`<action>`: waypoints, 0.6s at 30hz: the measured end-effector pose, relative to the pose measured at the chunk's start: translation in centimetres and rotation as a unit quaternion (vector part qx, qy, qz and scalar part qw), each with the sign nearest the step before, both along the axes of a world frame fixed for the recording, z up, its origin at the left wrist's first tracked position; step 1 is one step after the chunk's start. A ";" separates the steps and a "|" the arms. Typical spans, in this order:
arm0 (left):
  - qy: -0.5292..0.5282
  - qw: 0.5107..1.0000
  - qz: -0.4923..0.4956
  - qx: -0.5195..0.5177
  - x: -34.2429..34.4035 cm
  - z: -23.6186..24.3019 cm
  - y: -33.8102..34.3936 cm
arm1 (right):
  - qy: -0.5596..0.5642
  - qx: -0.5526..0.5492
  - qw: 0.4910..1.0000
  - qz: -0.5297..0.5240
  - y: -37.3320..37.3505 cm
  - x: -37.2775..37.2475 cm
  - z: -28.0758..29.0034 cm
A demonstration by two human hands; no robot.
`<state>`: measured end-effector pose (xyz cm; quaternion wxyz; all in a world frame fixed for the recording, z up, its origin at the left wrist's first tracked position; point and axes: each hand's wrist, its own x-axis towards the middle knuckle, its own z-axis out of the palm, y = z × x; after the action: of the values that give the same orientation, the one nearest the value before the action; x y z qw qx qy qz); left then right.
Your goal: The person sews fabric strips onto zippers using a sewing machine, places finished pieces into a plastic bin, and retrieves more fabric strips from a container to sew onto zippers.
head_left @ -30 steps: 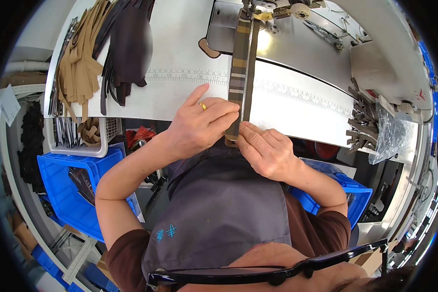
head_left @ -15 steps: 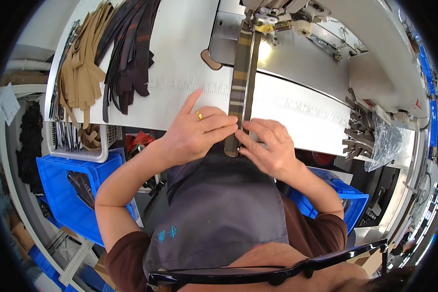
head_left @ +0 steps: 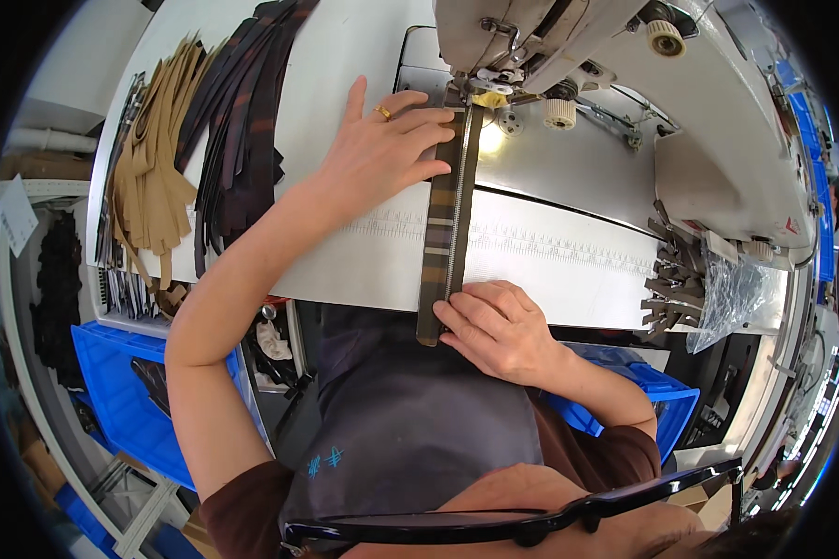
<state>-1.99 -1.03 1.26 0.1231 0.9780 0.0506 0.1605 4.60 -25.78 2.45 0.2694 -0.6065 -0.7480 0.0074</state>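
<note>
1. Taking the middle of the striped zipper strip (head_left: pixel 443 238) as the clock's centre, with 12 o'clock at the top of the view, the strip lies across the white table (head_left: pixel 345 270). Its far end runs in beneath the head of the sewing machine (head_left: pixel 727 121), and its near end reaches past the table's front edge.

2. The left hand (head_left: pixel 382 140) is at 11 o'clock, fingers spread wide and flat, their tips on the strip's left side close to the machine. It pinches nothing; the light spread probably serves to keep the fabric flat and steer its edge.

3. The right hand (head_left: pixel 499 331) is at 5 o'clock, fingers curled, tips against the strip's right edge near its near end. Whether the thumb closes underneath I cannot tell. This placing likely keeps the tail straight.

4. Tan strips (head_left: pixel 154 172) lie towards half past 9 and dark strips (head_left: pixel 242 140) at 10, probably set there for easy reach and clear of the strip's path. Short brown pieces (head_left: pixel 676 275) sit between 3 and 4.

5. The strip's long axis runs nearly from 12 to 6, the far end leaning slightly towards 1 o'clock. The zipper teeth follow that same line.
</note>
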 end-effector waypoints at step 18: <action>-0.031 0.999 -0.007 0.029 0.4 -0.4 0.1 | -0.005 -0.013 1.000 -0.015 1.0 1.4 0.0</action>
<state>-1.55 -0.97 0.89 0.0975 0.9761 0.0353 0.1911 5.95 -24.79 2.45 0.2577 -0.6207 -0.7404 0.0098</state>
